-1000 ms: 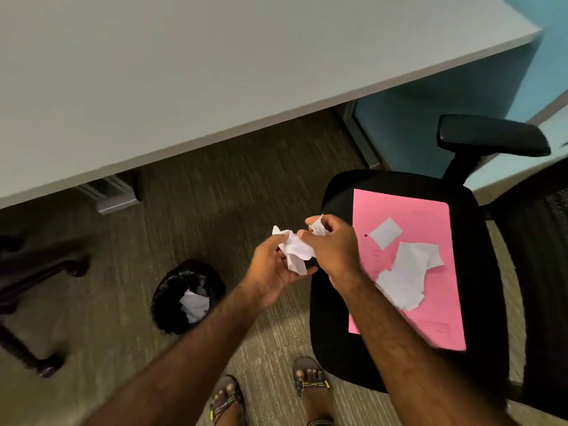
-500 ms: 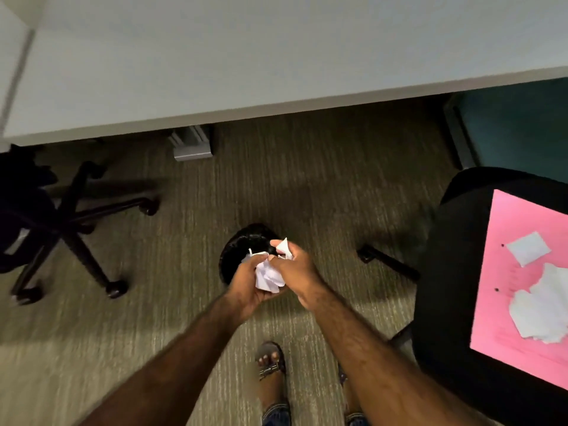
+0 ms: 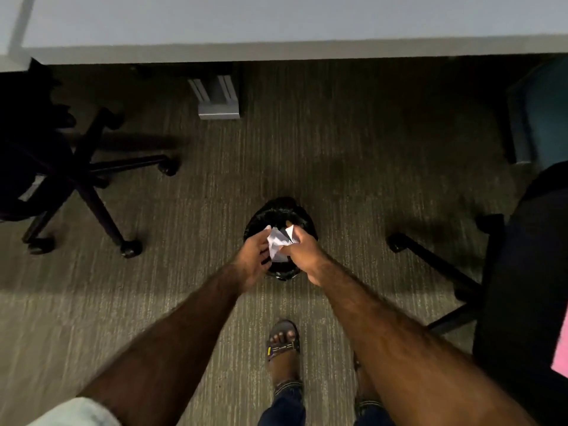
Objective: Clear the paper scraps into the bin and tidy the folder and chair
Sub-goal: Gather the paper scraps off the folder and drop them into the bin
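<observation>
A small round black bin [image 3: 278,212] stands on the carpet straight ahead of me. Both hands hover right above its mouth with crumpled white paper scraps [image 3: 278,241] pinched between them. My left hand [image 3: 253,256] cups the scraps from the left, fingers partly spread. My right hand [image 3: 302,250] grips them from the right. The black office chair [image 3: 522,287] stands at the right edge, with only a sliver of the pink folder [image 3: 561,355] on its seat showing. The bin's inside is mostly hidden by my hands.
A grey desk [image 3: 276,23] runs across the top, with its metal leg foot [image 3: 218,103] on the carpet behind the bin. A second dark chair's wheeled base [image 3: 89,179] sprawls at the left. My sandalled foot [image 3: 282,342] stands just behind the bin.
I have turned left from the chair to the bin. Both hands carried the crumpled scraps over and down above the bin's mouth. The folder has slid almost out of view at the right.
</observation>
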The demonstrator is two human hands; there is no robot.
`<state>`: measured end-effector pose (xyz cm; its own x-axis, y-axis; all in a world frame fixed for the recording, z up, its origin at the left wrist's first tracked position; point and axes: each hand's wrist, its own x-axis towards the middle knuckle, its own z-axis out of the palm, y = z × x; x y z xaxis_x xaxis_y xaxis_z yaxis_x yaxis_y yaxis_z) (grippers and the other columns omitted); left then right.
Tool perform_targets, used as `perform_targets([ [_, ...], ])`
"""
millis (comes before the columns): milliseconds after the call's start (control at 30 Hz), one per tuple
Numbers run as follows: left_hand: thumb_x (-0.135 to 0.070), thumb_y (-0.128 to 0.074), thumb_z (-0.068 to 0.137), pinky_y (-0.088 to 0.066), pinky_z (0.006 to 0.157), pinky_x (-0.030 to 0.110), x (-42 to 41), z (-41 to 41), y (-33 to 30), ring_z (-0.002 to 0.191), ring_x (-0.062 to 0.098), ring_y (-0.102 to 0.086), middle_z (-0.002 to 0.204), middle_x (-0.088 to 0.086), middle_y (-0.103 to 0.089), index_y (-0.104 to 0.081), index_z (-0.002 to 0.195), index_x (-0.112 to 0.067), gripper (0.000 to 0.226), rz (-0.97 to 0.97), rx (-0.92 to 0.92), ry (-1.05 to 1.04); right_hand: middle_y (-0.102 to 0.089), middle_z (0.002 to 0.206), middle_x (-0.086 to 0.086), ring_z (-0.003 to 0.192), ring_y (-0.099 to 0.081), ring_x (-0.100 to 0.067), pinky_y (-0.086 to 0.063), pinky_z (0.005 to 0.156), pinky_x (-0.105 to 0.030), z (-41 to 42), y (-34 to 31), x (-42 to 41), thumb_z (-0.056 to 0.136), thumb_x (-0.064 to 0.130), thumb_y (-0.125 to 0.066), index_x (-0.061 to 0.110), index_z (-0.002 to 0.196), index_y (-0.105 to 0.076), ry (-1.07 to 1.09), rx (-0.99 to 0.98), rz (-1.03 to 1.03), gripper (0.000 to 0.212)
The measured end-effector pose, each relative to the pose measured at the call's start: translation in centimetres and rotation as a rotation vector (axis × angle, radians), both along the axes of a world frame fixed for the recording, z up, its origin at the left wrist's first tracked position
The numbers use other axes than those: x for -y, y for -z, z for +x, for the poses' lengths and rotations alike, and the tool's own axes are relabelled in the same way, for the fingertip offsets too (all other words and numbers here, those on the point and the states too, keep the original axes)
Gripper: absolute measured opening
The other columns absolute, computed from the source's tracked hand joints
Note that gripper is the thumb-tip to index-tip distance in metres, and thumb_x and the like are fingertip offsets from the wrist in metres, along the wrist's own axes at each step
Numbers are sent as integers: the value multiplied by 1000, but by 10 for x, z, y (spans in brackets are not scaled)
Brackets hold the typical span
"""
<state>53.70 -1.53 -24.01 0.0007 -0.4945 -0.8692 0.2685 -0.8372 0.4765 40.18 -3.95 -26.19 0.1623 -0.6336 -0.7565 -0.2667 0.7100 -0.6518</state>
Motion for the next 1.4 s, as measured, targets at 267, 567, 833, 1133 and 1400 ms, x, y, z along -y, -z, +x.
perform_targets([
  [267,-42,-47,106,-34,113,36,-7,8,3,120,11,-52,138,-1,-49,-38,156,-13,58,2,25,-15,-56,150,-4,126,-55,-16,-51,108,-35,-8,3,-4,85,-7,-75,21,155,-46,6,-29,-26,81],
  [567,-35,-63,100,-53,92,37,16,-42,-22,118,20,-62,126,5,-67,-66,116,-18,24,-125,234,42,-57,145,-1,135,-52,-14,-43,110,-27,-85,-48,-13,80,8,-85,24,140,-62,-7,-125,-263,67],
  [833,-24,-72,96,-48,113,40,49,-188,-63,123,17,-62,135,9,-66,-60,135,-10,43,-547,363,423,-48,155,5,144,-43,-8,-36,121,-30,-244,-147,-34,73,26,-91,33,147,-56,-6,-362,-585,82],
  [1133,-44,-69,93,-50,111,45,29,-396,-126,133,17,-55,142,5,-59,-60,137,-13,54,-1158,504,879,-43,160,11,149,-34,-10,-30,122,-30,-441,-225,-100,77,35,-90,39,150,-50,116,-745,-632,84],
  [1400,-80,-68,73,-10,131,51,-8,-501,-144,162,27,1,176,4,-2,-9,165,-23,123,-1143,747,1524,-28,169,0,154,-27,-26,-34,122,-50,-564,-216,-115,62,51,-96,39,158,-34,118,-836,-374,115],
])
